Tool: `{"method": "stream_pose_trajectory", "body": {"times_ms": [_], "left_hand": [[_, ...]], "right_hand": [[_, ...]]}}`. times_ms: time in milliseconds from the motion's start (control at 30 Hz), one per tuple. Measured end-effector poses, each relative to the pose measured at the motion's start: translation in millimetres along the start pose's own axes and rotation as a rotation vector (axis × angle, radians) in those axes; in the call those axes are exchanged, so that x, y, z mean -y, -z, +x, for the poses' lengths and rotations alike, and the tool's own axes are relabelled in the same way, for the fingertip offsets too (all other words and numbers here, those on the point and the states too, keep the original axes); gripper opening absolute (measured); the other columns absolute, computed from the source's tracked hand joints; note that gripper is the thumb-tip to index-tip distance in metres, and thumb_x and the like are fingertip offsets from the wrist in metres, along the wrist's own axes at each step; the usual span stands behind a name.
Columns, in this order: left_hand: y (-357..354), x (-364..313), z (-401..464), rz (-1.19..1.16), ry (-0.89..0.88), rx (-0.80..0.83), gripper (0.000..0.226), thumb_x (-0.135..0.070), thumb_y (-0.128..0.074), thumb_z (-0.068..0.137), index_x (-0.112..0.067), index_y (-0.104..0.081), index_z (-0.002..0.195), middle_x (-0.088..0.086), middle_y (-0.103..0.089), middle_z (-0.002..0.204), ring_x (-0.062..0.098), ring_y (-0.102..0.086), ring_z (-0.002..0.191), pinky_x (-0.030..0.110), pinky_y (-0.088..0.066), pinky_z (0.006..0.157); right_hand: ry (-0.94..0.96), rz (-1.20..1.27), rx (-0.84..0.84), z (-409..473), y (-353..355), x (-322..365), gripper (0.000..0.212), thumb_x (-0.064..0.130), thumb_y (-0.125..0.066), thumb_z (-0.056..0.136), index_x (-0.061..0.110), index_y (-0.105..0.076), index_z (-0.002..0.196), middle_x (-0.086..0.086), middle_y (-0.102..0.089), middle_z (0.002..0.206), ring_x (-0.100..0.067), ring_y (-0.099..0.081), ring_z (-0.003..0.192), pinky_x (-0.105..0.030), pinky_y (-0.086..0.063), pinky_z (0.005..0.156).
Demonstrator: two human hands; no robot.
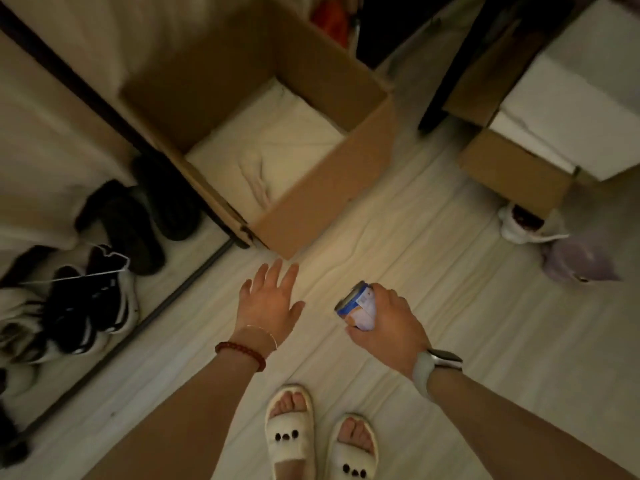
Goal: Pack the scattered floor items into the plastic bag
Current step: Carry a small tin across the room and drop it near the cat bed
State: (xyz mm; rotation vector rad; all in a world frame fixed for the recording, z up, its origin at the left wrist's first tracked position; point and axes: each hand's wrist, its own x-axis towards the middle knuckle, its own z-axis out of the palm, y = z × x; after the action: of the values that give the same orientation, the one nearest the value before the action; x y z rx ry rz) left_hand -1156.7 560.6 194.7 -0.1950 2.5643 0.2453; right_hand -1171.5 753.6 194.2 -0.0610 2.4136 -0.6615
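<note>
My right hand (388, 320) grips a small can with a blue rim and pale label (356, 306), held tilted above the floor. My left hand (270, 299) hovers beside it with fingers spread and holds nothing. A pale purple plastic bag (578, 258) lies crumpled on the floor at the right, below a cardboard box, with a white and dark object (516, 223) next to it.
A large open cardboard box (329, 188) with white cloth inside stands ahead. Another cardboard box (512, 171) holding white blocks sits at the right. Dark slippers (138, 220) and sneakers (86, 306) lie under a rack at the left. My feet wear white slippers (291, 434).
</note>
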Motion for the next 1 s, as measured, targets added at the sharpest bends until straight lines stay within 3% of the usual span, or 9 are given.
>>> {"method": "stream_pose_trajectory", "body": {"times_ms": [167,400,600,800,900,1000], "left_hand": [[129,8,-112,-0.408,0.151,-0.356,0.063,-0.028,-0.051,0.088,-0.020,-0.021,0.143,0.012,-0.021,0.151,0.028,-0.022,0.137,0.045,-0.029,0.108],[198,48,-338,-0.539,0.293,-0.725,0.054,-0.027,-0.050,0.085,-0.011,-0.038,0.136,0.017,-0.041,0.139,0.032,-0.037,0.129,0.045,-0.033,0.105],[115,81,-570,-0.710,0.710,-0.817,0.052,-0.021,-0.052,0.087,-0.005,-0.038,0.135,0.018,-0.043,0.137,0.032,-0.037,0.128,0.040,-0.029,0.107],[-17,83,-817,-0.807,1.191,-0.829,0.051,-0.028,-0.050,0.085,-0.009,-0.042,0.132,0.016,-0.047,0.133,0.032,-0.042,0.124,0.042,-0.035,0.104],[-72,79,-905,-0.863,1.397,-0.837,0.047,-0.024,-0.052,0.087,-0.009,-0.044,0.131,0.014,-0.048,0.132,0.031,-0.044,0.122,0.040,-0.035,0.104],[-115,83,-958,-0.917,1.534,-0.828,0.043,-0.020,-0.052,0.088,-0.010,-0.044,0.130,0.013,-0.048,0.131,0.028,-0.042,0.123,0.035,-0.032,0.104]], "right_hand": [[0.189,0.049,-0.100,-80,98,117,0.066,0.044,-0.069,0.068,0.018,-0.041,0.123,-0.007,-0.052,0.111,-0.028,-0.048,0.107,-0.039,-0.045,0.087],[0.462,0.162,-0.034,-253,136,233,0.053,0.050,-0.065,0.061,0.028,-0.047,0.106,0.001,-0.058,0.100,-0.021,-0.055,0.094,-0.041,-0.050,0.081],[0.604,0.147,0.188,-413,49,277,0.039,0.042,-0.067,0.063,0.029,-0.049,0.095,0.003,-0.062,0.094,-0.018,-0.059,0.088,-0.037,-0.051,0.078],[0.771,-0.011,0.571,-602,-82,288,0.027,0.031,-0.071,0.066,0.031,-0.050,0.082,0.009,-0.060,0.086,-0.014,-0.059,0.081,-0.031,-0.047,0.067],[0.853,-0.107,0.730,-678,-137,294,0.026,0.028,-0.072,0.068,0.033,-0.048,0.078,0.013,-0.059,0.082,-0.010,-0.058,0.076,-0.026,-0.043,0.059],[0.937,-0.214,0.804,-729,-187,305,0.026,0.026,-0.073,0.069,0.030,-0.049,0.080,0.010,-0.059,0.079,-0.014,-0.057,0.076,-0.029,-0.044,0.064]]}}
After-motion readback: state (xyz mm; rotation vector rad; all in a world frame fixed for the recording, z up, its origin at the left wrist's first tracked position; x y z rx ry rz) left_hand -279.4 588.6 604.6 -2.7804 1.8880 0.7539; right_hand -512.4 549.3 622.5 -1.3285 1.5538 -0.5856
